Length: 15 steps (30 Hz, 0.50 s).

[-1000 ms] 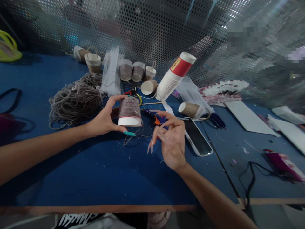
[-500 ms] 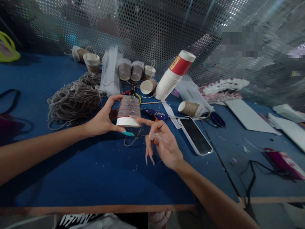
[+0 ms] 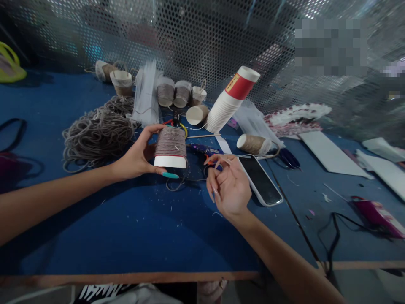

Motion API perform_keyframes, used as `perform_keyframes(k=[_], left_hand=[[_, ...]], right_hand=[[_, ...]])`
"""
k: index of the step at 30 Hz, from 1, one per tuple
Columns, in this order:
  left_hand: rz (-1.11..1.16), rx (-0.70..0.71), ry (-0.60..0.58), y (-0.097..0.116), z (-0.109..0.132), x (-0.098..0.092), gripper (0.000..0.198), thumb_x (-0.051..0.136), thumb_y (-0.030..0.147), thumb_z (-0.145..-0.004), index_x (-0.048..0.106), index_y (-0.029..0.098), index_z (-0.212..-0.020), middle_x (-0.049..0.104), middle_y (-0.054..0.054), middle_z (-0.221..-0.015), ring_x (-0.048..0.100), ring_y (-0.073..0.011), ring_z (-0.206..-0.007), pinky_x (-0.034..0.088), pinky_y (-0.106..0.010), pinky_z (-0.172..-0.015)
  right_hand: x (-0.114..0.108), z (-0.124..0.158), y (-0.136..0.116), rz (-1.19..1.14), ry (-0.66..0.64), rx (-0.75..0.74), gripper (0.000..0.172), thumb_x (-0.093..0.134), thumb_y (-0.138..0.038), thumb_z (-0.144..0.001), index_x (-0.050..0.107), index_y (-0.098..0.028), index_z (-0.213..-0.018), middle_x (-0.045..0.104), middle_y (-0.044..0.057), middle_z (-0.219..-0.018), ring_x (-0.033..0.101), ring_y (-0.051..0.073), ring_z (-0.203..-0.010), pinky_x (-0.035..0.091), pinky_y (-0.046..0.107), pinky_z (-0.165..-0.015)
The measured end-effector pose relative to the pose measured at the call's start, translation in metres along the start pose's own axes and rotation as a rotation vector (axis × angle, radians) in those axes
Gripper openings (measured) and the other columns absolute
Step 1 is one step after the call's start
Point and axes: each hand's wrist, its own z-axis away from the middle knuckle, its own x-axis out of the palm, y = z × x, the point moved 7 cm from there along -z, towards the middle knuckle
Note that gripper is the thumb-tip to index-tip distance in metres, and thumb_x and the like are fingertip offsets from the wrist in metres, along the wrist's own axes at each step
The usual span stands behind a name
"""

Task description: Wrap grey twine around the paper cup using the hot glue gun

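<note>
A paper cup wrapped in grey cord lies upside down in my left hand, with its white rim facing me. My left thumb presses near the rim and the fingers go round the far side. A thin red line runs along the lower edge of the winding. Loose cord trails from the cup toward the right. My right hand is palm up, its fingers loosely bent and apart, beside the blue glue gun. Its fingertips overlap the orange trigger; whether they touch it I cannot tell.
A heap of grey cord lies left. Behind are several wrapped cups, a leaning stack of white cups and red-and-yellow-handled pliers. A phone lies right, near a brown wrapped cup. Perforated metal stands behind.
My right hand has moved away from the cup's rim, right toward the glue gun, and its index finger no longer touches the cup. My left hand keeps holding the cup, tilted slightly.
</note>
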Motion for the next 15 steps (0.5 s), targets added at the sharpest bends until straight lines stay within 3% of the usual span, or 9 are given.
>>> perform_keyframes(k=[3, 8, 15], left_hand=[[-0.022, -0.001, -0.045, 0.003, 0.001, 0.004, 0.093, 0.095, 0.046, -0.057, 0.046, 0.029, -0.134, 0.053, -0.012, -0.142, 0.064, -0.0305, -0.122, 0.058, -0.046, -0.1], [-0.027, 0.006, -0.089, 0.006, 0.002, 0.01, 0.091, 0.093, 0.043, -0.061, 0.044, 0.029, -0.136, 0.054, -0.012, -0.141, 0.066, -0.0288, -0.12, 0.059, -0.043, -0.1], [-0.03, -0.004, -0.06, 0.004, 0.002, 0.007, 0.092, 0.093, 0.048, -0.06, 0.044, 0.03, -0.136, 0.053, -0.012, -0.144, 0.064, -0.0305, -0.123, 0.057, -0.045, -0.103]], right_hand=[[0.012, 0.006, -0.006, 0.017, -0.126, -0.027, 0.017, 0.053, -0.041, -0.09, 0.049, -0.025, -0.09, 0.066, 0.002, -0.114, 0.045, 0.002, -0.04, 0.042, 0.019, -0.032], [0.036, 0.016, 0.003, 0.015, -0.401, 0.143, 0.028, 0.055, -0.051, -0.091, 0.05, -0.023, -0.091, 0.062, 0.01, -0.135, 0.054, 0.003, -0.045, 0.051, 0.023, -0.039], [0.025, 0.008, 0.012, 0.005, -0.289, 0.192, 0.03, 0.053, -0.052, -0.09, 0.047, -0.023, -0.085, 0.071, 0.006, -0.117, 0.045, 0.001, -0.037, 0.045, 0.019, -0.031]])
